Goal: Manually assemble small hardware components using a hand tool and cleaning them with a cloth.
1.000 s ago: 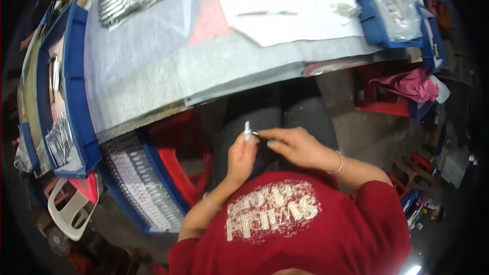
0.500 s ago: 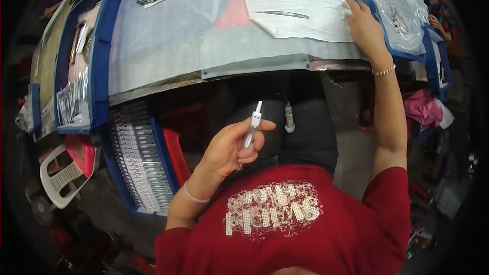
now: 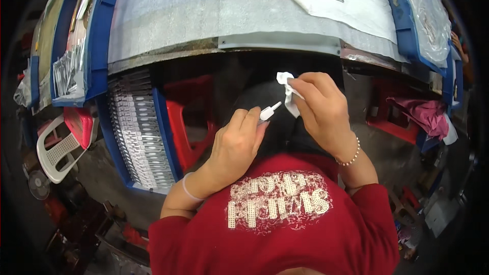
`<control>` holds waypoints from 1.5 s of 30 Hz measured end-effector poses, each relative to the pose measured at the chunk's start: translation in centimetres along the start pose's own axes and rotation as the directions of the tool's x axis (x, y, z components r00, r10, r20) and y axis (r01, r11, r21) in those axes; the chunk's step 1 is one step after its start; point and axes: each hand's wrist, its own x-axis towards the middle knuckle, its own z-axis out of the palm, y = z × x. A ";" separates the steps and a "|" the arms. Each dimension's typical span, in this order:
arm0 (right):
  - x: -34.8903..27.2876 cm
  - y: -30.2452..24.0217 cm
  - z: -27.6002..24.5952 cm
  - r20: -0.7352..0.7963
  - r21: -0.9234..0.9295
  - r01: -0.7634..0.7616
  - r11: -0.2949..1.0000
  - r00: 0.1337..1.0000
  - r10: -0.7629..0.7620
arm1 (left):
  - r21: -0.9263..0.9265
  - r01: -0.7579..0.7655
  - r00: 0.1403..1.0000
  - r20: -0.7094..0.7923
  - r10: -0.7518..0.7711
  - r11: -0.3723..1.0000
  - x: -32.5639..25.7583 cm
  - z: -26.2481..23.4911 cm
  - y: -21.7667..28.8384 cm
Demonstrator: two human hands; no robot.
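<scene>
Single view only: head camera, left of pair, looks steeply down over own chest. Fisheye, straight bench edge [image 3: 275, 46] bends toward rim. Close range: left hand [image 3: 235, 145] and right hand [image 3: 321, 112] fill centre, forearms enter from lower edge. Bench top runs across upper frame, floor at sides. No second view to overlap.

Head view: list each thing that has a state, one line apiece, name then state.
left hand: closed around the small white nozzle piece, held over the lap
small white nozzle piece: gripped, tip pointing up and right
right hand: pinching the white cloth
white cloth: crumpled, held beside the nozzle tip
blue tray under the bench: full of rows of small parts
red stool: standing, unoccupied
</scene>
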 end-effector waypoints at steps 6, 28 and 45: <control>-1.0 -0.3 2.5 0.121 0.030 0.015 0.999 0.992 -0.018 | 0.115 -0.094 0.994 0.067 0.087 0.989 -0.7 -0.4 -0.6; -2.5 -3.2 2.1 0.278 0.103 0.172 0.980 0.941 -0.195 | -0.209 -0.087 0.990 0.087 0.108 0.974 -3.0 0.3 -2.7; -2.5 -2.6 2.4 0.143 0.110 0.320 0.941 0.932 -0.334 | -0.665 0.742 0.650 0.744 -0.155 -0.081 -3.6 -2.5 -3.2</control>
